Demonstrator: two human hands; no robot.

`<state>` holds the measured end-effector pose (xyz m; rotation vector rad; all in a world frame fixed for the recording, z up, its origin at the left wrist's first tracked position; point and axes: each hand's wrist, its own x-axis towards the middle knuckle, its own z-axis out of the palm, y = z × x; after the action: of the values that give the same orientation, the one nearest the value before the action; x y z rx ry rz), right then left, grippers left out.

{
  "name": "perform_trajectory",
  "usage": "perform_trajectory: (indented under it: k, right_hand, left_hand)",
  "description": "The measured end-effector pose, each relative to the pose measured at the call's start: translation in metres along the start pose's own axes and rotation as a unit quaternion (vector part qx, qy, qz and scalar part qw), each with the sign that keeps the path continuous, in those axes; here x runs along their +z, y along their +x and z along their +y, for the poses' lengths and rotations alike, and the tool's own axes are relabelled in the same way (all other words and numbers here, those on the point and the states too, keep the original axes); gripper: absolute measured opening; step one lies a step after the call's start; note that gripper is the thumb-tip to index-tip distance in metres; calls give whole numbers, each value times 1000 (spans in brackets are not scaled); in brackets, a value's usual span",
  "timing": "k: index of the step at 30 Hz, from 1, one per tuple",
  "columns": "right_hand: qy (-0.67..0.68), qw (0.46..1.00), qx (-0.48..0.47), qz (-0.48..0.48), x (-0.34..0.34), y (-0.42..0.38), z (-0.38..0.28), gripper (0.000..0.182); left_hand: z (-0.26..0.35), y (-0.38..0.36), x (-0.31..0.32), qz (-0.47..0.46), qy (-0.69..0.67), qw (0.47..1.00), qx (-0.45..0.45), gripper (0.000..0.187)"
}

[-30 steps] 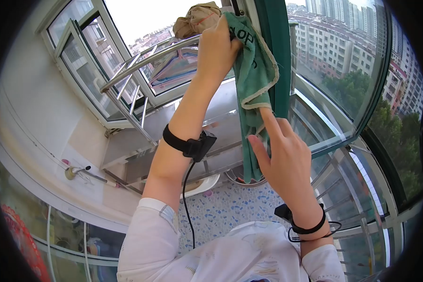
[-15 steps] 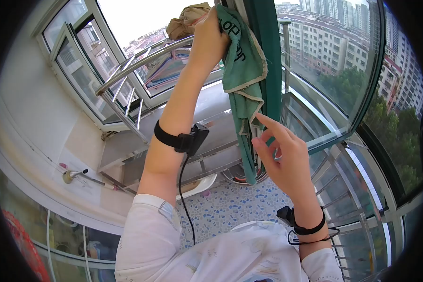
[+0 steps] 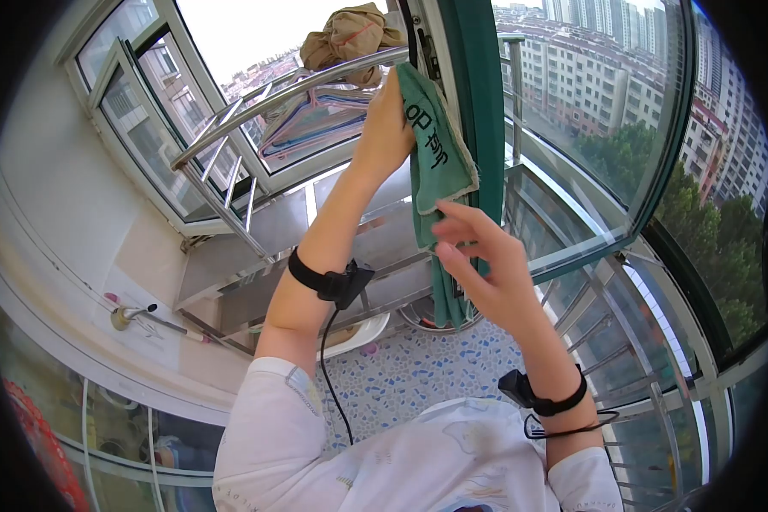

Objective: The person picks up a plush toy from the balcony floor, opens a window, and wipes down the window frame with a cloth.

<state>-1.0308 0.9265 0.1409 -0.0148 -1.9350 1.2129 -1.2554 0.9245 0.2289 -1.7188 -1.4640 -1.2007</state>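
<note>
A green cloth (image 3: 439,141) with black lettering and a pale frayed edge hangs down along the green window frame. My left hand (image 3: 386,128) is closed on its upper left edge, just below a metal rail. My right hand (image 3: 484,256) is beside the lower part of the cloth, thumb and fingers apart, with nothing seen between them. Whether its fingertips touch the cloth is unclear. Below my right hand, the cloth's narrow lower end hangs over a round metal basin on the floor.
A brown bundled cloth (image 3: 350,38) sits on the metal rail (image 3: 264,104), with several hangers (image 3: 311,115) below it. A metal shelf (image 3: 269,213) stands behind my left forearm. At the right is an open glass window (image 3: 597,145), with metal bars (image 3: 648,341) underneath.
My left hand has moved down with the cloth's top, leaving the brown bundle and rail more exposed. My right hand has shifted left and slightly up.
</note>
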Motion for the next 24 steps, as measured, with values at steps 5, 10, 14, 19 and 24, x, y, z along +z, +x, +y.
perform_trajectory:
  k: [5, 10, 14, 19, 24]
  right_hand:
    - [7, 992, -114, 51, 42, 17, 39, 59]
    - [-91, 969, -184, 138, 51, 31, 26, 61]
    - [-160, 939, -223, 209, 38, 45, 4, 58]
    - [-204, 907, -285, 233, 33, 74, -1, 57]
    - [-48, 932, -313, 175, 33, 106, -9, 58]
  left_hand:
    - [11, 4, 8, 79, -68, 995, -1, 26]
    - [9, 19, 11, 121, -56, 991, 25, 24]
    - [13, 32, 1, 125, -34, 990, 55, 22]
    - [15, 44, -6, 121, -20, 991, 63, 22]
    - [18, 57, -16, 130, 8, 989, 73, 22]
